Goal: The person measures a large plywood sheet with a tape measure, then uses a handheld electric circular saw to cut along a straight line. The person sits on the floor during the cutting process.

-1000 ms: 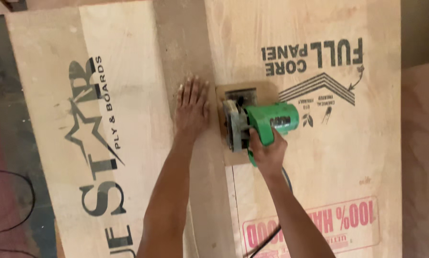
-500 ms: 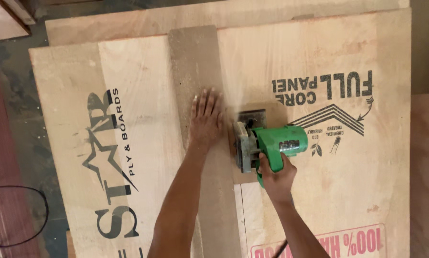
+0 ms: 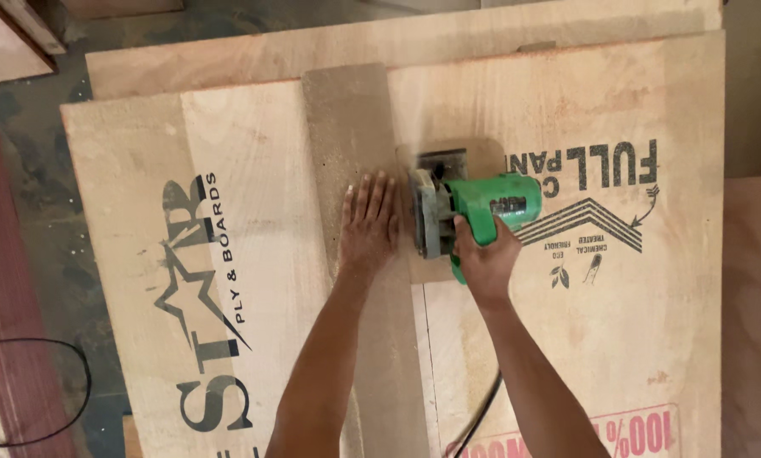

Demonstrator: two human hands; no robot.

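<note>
My right hand (image 3: 482, 259) is clamped on the green saw (image 3: 474, 212), probably heavy, best held by its handle; my left hand (image 3: 369, 222) presses flat on the stiff guide strip (image 3: 346, 127).

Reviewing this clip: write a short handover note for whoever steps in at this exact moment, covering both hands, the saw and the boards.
Left hand: flat, palm down on the long grey-brown guide strip, pinning it to the plywood.
Right hand: gripping the handle of the green handheld circular saw.
The saw sits on the large printed plywood sheet, its base against the strip's right edge; its black cord trails back between the arms.
Done: a thin cut line shows behind the saw, toward the person.
Left: the sheet ahead of the saw, to the far edge, looks uncut.
</note>
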